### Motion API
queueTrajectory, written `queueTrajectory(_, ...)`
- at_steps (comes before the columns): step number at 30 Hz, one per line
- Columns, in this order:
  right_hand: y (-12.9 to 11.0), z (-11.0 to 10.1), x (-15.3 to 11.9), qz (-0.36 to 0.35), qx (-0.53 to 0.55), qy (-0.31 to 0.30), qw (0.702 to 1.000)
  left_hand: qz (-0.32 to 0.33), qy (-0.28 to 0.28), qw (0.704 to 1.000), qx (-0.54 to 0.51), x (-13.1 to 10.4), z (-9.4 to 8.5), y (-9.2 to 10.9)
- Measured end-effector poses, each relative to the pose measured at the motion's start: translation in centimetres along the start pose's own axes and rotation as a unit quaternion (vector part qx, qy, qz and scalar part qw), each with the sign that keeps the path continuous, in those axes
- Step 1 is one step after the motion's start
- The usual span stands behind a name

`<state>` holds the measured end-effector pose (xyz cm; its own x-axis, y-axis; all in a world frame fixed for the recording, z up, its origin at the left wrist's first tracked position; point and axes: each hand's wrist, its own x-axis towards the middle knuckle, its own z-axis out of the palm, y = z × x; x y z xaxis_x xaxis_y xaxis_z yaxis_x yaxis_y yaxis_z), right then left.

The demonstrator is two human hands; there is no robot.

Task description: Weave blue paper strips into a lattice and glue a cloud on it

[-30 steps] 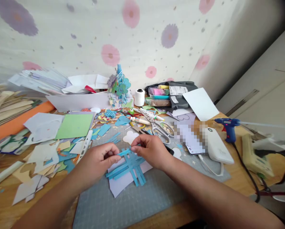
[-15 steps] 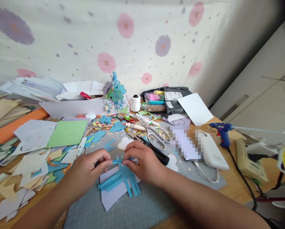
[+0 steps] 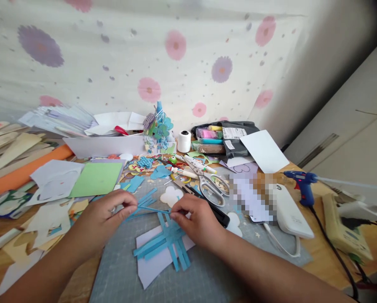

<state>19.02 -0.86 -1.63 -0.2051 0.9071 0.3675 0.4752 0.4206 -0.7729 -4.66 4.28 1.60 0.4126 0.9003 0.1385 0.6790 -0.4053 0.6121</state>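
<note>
Between my two hands a narrow blue paper strip (image 3: 153,209) is stretched above the mat. My left hand (image 3: 120,210) pinches its left end, and my right hand (image 3: 194,216) pinches the other end, fingertips closed. Just below lies a cross of woven blue paper strips (image 3: 167,237), resting on a piece of pale lilac paper (image 3: 147,269). My right hand hides part of the woven strips. Several loose blue strips (image 3: 147,198) lie behind my left hand. A white cloud-shaped paper cutout (image 3: 171,196) sits beyond my right hand.
A grey cutting mat (image 3: 118,269) covers the table's middle. Scissors (image 3: 212,189) and a black-handled cutter (image 3: 220,215) lie behind my right hand. At right are a white power bank (image 3: 292,214) and a blue glue gun (image 3: 302,183). Paper scraps (image 3: 49,219) spread at left.
My hands have moved apart, with more of the blue strip showing between them. The whole view has shifted, so the scene sits slightly lower and to the right.
</note>
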Motion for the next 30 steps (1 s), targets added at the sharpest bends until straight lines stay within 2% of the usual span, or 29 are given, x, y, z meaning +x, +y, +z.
queueTrajectory(3,0.2,-0.4,-0.3,-0.010,0.031,-0.001,0.999,-0.046,-0.016,0.995,-0.093,-0.4,0.1,0.9)
queueTrajectory(5,0.2,-0.7,-0.5,-0.056,0.046,-0.002,0.997,-0.055,-0.032,0.988,-0.138,-0.7,0.4,1.2)
queueTrajectory(8,0.0,-1.2,-0.9,-0.137,0.017,-0.029,0.990,-0.076,-0.061,0.978,-0.186,-1.0,1.0,1.4)
queueTrajectory(11,-0.5,-1.4,-1.3,-0.153,-0.026,-0.070,0.985,-0.097,-0.106,0.963,-0.229,-1.2,1.6,1.8)
queueTrajectory(14,-0.8,-1.8,-1.3,-0.123,-0.009,-0.103,0.987,-0.090,-0.128,0.961,-0.229,-1.3,1.9,2.2)
queueTrajectory(16,-0.8,-2.4,-1.0,-0.095,0.015,-0.108,0.990,-0.076,-0.125,0.970,-0.195,-1.3,1.9,2.4)
queueTrajectory(19,-0.7,-3.9,-0.5,-0.017,0.054,-0.071,0.996,-0.025,-0.127,0.988,-0.081,-1.5,1.9,2.6)
queueTrajectory(22,-0.9,-5.1,-0.5,0.076,0.108,-0.062,0.989,0.063,-0.168,0.982,0.054,-1.9,2.2,2.7)
queueTrajectory(26,-1.8,-5.3,-2.0,0.130,0.120,-0.115,0.978,0.103,-0.198,0.965,0.136,-2.4,3.1,2.8)
queueTrajectory(30,-2.9,-4.5,-4.2,0.181,0.093,-0.175,0.963,0.120,-0.218,0.961,0.122,-2.6,3.7,3.0)
